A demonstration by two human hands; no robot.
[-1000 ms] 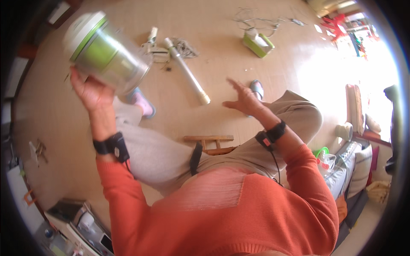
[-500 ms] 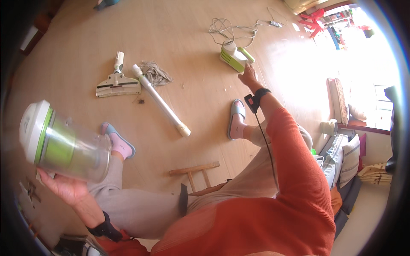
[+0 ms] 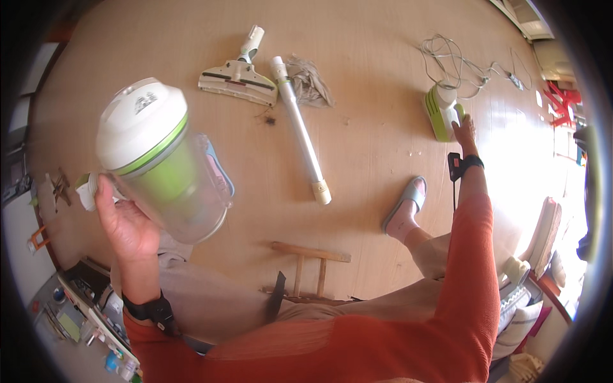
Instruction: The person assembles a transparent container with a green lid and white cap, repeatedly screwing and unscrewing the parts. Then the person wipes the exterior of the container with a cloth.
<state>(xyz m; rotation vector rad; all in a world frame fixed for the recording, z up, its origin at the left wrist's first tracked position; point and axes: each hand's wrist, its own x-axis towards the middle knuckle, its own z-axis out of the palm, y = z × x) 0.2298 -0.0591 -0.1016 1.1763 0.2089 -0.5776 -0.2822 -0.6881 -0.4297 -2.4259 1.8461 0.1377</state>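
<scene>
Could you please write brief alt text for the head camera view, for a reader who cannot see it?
Seen from above, a seated person in an orange top holds a clear and green vacuum dust canister up in the left hand while the right hand touches a green and white vacuum body on the wooden floor. A floor brush head, white tube and grey rag lie nearby.

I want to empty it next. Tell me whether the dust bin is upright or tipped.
Tipped. The left hand holds the dust bin slanted, its white lid up-left and its clear end down-right.

Right hand (image 3: 464, 131) fingertips perhaps hidden behind the green-white vacuum body (image 3: 439, 110)
</scene>
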